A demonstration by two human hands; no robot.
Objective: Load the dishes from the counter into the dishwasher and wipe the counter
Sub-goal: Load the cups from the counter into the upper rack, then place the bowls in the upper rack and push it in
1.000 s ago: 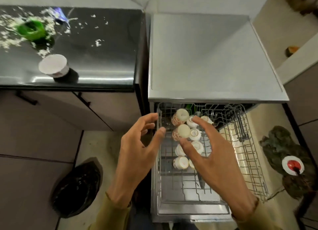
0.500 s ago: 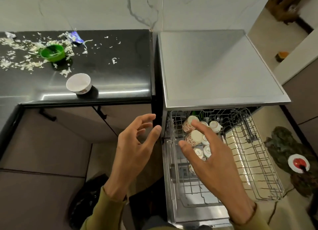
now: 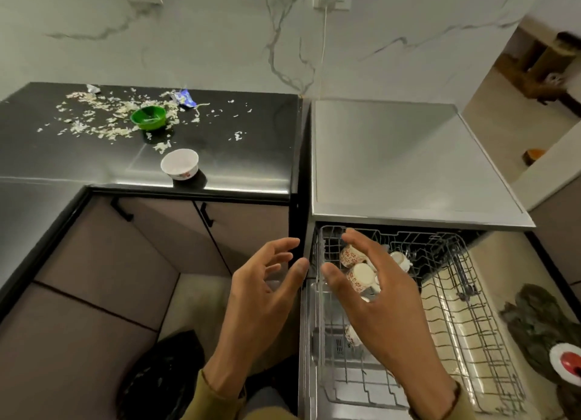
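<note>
A white bowl (image 3: 179, 163) with a red pattern stands near the front edge of the black counter (image 3: 251, 155). Farther back sits a green bowl (image 3: 148, 117) among scattered food scraps (image 3: 94, 117). The dishwasher (image 3: 393, 155) stands right of the counter with its wire rack (image 3: 465, 319) pulled out; several patterned cups (image 3: 361, 273) lie in the rack's left part. My left hand (image 3: 264, 293) hovers with spread fingers left of the rack, holding nothing. My right hand (image 3: 374, 297) hovers over the cups, fingers spread and empty.
A blue wrapper (image 3: 184, 98) lies at the counter's back. A black bin bag (image 3: 160, 378) sits on the floor below my left arm. Cabinet doors with black handles (image 3: 207, 213) face me under the counter. A dark cloth heap with a red-and-white object (image 3: 566, 361) lies at the right.
The view has tilted up, showing more counter and wall. Both hands have stayed spread and empty while rising toward the counter side, away from the cups in the rack.
</note>
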